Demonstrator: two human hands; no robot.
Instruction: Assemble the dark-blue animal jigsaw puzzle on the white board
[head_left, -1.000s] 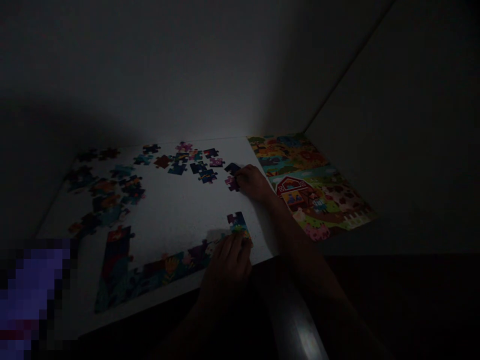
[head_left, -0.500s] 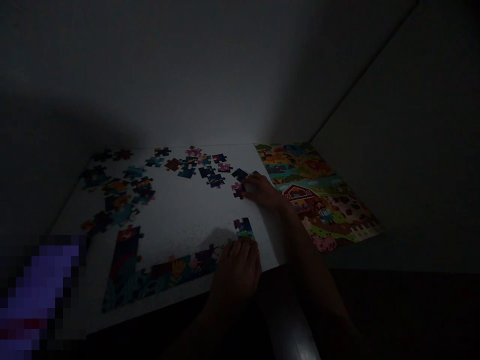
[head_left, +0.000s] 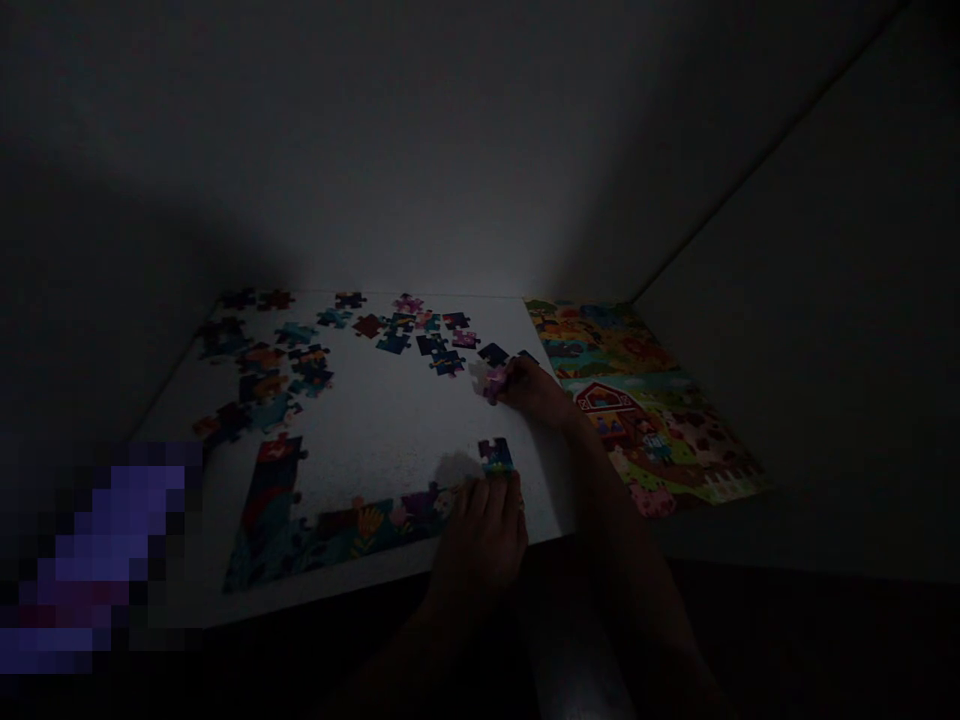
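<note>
My right hand (head_left: 536,393) pinches a pinkish-purple puzzle piece (head_left: 493,383) above the white table, and the piece casts a small shadow to its left. Over the lower right corner of a partly joined jigsaw border (head_left: 367,527) lies my left hand (head_left: 484,525), palm down with fingers extended; it covers part of the corner. Just beyond its fingertips a dark blue edge piece (head_left: 495,453) shows. Two dark blue pieces lie by my right hand, one of them a loose piece (head_left: 493,354) to the upper left and the other partly behind the fingers.
Several loose puzzle pieces (head_left: 448,362) are scattered along the back, with more piled at the left (head_left: 262,385). On the right are colourful pictures, a farm scene (head_left: 645,430) and an animal scene (head_left: 600,335) behind it. A pale wall (head_left: 390,150) rises behind the table. The light is dim.
My right hand has lifted the pinkish-purple piece off the table and tilted it. My left hand stays on the border corner. The whole view has shifted slightly.
</note>
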